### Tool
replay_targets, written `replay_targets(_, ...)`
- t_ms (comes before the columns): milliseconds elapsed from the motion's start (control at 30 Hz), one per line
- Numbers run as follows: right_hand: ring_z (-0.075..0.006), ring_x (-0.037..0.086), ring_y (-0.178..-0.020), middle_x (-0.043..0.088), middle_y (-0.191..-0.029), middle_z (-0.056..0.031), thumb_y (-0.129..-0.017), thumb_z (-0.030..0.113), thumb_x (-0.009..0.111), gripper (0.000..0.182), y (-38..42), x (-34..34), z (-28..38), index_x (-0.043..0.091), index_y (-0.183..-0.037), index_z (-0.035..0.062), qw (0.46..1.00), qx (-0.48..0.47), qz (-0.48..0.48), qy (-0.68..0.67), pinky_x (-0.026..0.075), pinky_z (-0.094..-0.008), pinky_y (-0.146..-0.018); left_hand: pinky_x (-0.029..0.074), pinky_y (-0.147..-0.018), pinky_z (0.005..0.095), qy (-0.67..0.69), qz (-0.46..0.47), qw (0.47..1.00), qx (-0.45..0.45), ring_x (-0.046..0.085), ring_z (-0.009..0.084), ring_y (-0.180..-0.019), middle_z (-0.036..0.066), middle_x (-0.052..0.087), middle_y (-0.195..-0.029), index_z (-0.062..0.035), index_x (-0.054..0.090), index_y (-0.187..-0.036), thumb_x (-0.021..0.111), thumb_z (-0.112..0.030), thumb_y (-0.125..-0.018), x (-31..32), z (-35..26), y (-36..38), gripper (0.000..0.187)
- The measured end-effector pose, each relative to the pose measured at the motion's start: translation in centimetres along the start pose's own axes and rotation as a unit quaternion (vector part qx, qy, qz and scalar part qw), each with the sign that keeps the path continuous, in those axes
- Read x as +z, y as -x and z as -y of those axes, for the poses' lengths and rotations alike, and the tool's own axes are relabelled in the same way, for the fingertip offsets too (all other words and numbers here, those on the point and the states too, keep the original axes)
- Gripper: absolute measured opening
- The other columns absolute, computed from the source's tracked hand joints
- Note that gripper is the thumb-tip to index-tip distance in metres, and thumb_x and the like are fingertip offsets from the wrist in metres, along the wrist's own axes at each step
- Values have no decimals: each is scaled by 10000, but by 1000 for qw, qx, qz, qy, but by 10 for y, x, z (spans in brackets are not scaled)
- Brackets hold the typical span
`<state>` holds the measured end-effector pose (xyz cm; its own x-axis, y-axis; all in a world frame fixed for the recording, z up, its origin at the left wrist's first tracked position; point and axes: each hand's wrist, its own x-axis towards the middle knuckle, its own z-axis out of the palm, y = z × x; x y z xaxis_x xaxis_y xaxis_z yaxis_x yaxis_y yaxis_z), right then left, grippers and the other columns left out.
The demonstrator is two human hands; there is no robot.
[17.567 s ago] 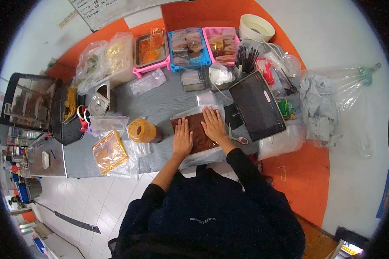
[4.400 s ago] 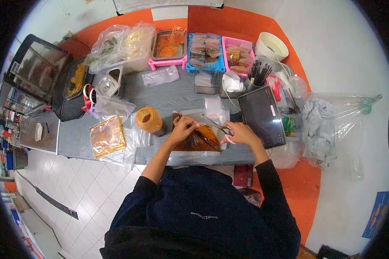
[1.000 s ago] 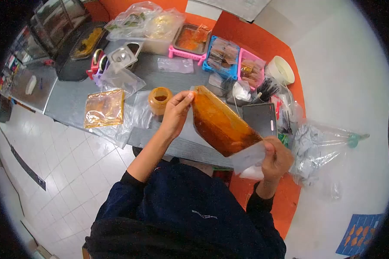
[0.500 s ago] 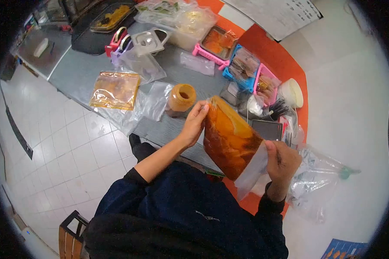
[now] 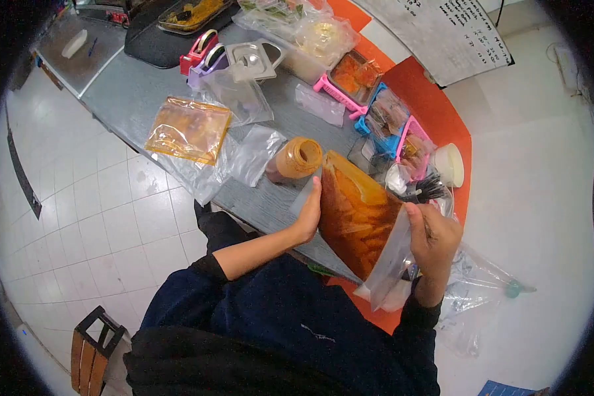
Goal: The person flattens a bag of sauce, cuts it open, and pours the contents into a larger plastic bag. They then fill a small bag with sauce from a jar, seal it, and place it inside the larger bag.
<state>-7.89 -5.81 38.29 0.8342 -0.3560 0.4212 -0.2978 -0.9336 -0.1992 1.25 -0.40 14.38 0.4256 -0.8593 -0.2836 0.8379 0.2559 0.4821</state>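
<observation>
A clear plastic bag (image 5: 358,211) with orange-brown sauce and pieces inside is held tilted above the table's front edge. My right hand (image 5: 434,237) is closed on the bag's clear upper end, thumb on the near side. Against the bag's left edge lies my left hand (image 5: 307,214), its thumb stretched along the side; its other fingers are mostly hidden behind the bag. Just beyond my left hand stands an open jar (image 5: 296,160), smeared orange-brown around its mouth.
Left of the jar, a flat filled bag (image 5: 188,130) lies on clear plastic. Tape dispensers (image 5: 203,56) and a metal lid (image 5: 251,61) are farther back. Pink and blue baskets (image 5: 384,122) line the right side, near a white tub (image 5: 449,165). A whiteboard (image 5: 442,39) stands behind.
My left hand has let go of the bag's upper left corner and slid down its left edge. My right hand keeps its grip. The view has shifted, with the table appearing farther right.
</observation>
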Motion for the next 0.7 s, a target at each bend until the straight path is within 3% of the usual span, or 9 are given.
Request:
replay_targets(500, -176, 444, -391, 475, -508, -108, -856, 120, 663, 175, -33, 11, 6, 614, -733, 5, 998, 28, 61, -3, 323, -299, -416, 265, -1107, 386, 85, -3, 994, -61, 335, 248, -1329, 110, 314, -1469, -58, 238, -1452, 295, -635, -928, 3, -2, 7, 782)
replay_targets(567, -163, 432, -387, 473, -503, -107, -863, 121, 656, 181, -37, 12, 7, 613, -733, 1, 997, 32, 65, -5, 319, -292, -415, 272, -1095, 343, 47, -37, 997, -39, 368, 240, -1303, 125, 350, -1447, -17, 285, -1432, 248, -651, -930, 13, -13, 14, 809)
replay_targets(700, -155, 431, -387, 459, -495, -107, -866, 120, 653, 186, -44, 14, 10, 610, -730, -1, 997, 34, 70, -1, 316, -290, -413, 272, -1097, 352, 75, -47, 995, -53, 369, 239, -1304, 125, 355, -1444, -27, 279, -1436, 245, -645, -933, 13, -11, 11, 798)
